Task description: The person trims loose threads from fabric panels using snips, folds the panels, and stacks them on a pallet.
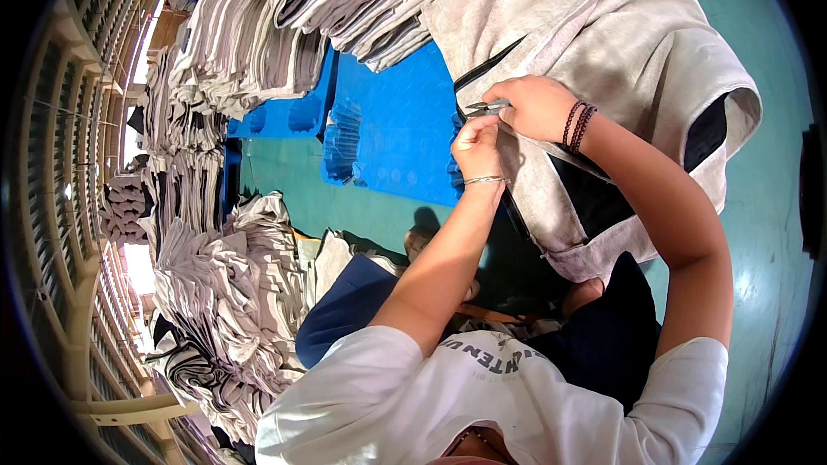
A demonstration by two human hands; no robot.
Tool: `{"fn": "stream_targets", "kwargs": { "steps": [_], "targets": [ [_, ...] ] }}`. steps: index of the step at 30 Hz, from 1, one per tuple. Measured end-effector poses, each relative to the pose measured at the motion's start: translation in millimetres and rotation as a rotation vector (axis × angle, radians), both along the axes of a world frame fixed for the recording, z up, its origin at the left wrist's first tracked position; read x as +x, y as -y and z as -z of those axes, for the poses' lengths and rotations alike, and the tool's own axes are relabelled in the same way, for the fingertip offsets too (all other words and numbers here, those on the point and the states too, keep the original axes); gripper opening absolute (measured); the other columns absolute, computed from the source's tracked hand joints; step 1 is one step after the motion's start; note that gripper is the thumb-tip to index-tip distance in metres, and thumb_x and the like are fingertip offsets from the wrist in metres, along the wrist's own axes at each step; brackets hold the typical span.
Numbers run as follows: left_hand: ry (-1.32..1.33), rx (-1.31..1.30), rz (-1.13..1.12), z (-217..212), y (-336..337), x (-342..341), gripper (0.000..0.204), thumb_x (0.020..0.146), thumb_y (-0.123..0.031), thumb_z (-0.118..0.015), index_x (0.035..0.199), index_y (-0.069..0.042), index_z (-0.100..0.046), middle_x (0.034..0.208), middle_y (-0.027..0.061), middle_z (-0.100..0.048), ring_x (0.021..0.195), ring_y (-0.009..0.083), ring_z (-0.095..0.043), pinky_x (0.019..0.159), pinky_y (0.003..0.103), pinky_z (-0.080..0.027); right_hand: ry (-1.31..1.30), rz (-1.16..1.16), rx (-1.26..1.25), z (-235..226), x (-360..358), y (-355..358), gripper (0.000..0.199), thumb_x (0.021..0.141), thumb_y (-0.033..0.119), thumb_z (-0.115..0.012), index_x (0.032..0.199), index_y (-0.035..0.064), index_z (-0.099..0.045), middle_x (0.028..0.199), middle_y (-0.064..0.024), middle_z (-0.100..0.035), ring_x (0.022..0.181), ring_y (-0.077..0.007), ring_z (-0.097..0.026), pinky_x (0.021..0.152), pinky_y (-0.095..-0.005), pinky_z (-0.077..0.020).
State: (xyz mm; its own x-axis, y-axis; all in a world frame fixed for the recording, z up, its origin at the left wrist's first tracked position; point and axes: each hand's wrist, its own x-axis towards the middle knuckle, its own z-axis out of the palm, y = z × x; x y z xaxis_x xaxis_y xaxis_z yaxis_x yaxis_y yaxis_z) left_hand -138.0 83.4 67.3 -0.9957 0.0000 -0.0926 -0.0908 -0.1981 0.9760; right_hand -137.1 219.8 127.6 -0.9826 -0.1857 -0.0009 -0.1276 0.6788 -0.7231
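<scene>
A pale grey garment piece [637,43] with black panels and a dark edge strip lies spread in front of me, draping down over my knee at the right. My right hand [538,108], with dark beaded bands at the wrist, is closed around small metal thread snips [489,108] whose tips point left. Just below those tips my left hand [478,145], with a thin bangle at its wrist, is closed in a pinch. Whatever lies between its thumb and finger is too small to make out. Both hands are at the garment's left edge.
Blue plastic pallets [392,112] stand on the green floor [284,176]. Tall stacks of folded grey pieces [250,34] rest at the far left. More loose piles [233,284] rise beside my left leg. Louvred windows [60,164] run along the left wall.
</scene>
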Motion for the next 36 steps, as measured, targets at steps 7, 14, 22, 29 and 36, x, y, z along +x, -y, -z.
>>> {"fn": "stream_targets", "kwargs": {
  "steps": [7,14,22,29,36],
  "targets": [
    [0.057,0.15,-0.049,20.7,3.7,5.1,0.012,0.073,0.01,-0.05,0.079,0.002,-0.056,0.075,0.007,-0.057,0.067,0.0125,-0.053,0.063,0.021,-0.043,-0.014,-0.017,-0.015,10.2,0.1,5.4,0.025,0.073,0.011,-0.051,0.098,0.0082,-0.056,0.092,-0.0132,-0.059,0.087,-0.0286,-0.055,0.077,-0.0365,-0.0427],
    [0.021,0.161,-0.049,30.4,12.4,6.0,0.012,0.072,0.011,-0.051,0.076,0.001,-0.056,0.074,0.0068,-0.056,0.065,0.0124,-0.052,0.062,0.021,-0.043,0.029,-0.111,-0.02,-0.8,-1.0,7.9,0.026,0.071,0.007,-0.053,0.097,0.0061,-0.056,0.092,-0.0132,-0.059,0.088,-0.0278,-0.055,0.077,-0.0339,-0.0428],
    [-0.019,0.184,-0.036,25.2,11.2,3.2,0.013,0.07,0.012,-0.051,0.073,0.0,-0.056,0.072,0.0061,-0.056,0.062,0.0115,-0.05,0.059,0.02,-0.041,-0.102,-0.001,-0.279,15.1,-3.9,-23.5,0.025,0.073,0.008,-0.051,0.097,0.0038,-0.056,0.092,-0.0168,-0.058,0.089,-0.0287,-0.054,0.079,-0.034,-0.0415],
    [-0.155,-0.046,-0.008,14.3,11.1,1.7,0.012,0.07,0.012,-0.051,0.068,0.001,-0.057,0.077,0.0047,-0.056,0.069,0.0101,-0.05,0.064,0.02,-0.04,-0.035,-0.004,-0.278,17.7,9.7,-22.5,0.026,0.072,0.01,-0.049,0.097,0.0041,-0.055,0.089,-0.0171,-0.058,0.086,-0.0296,-0.055,0.076,-0.0347,-0.0422],
    [-0.264,-0.194,0.006,15.3,13.4,0.7,0.011,0.071,0.01,-0.053,0.067,0.002,-0.06,0.089,0.0093,-0.058,0.081,0.0135,-0.053,0.074,0.023,-0.041,-0.017,-0.01,-0.177,13.0,15.5,-16.0,0.024,0.072,0.012,-0.047,0.094,0.0043,-0.055,0.085,-0.0164,-0.058,0.085,-0.0302,-0.054,0.075,-0.0365,-0.0418]
  ]
}}
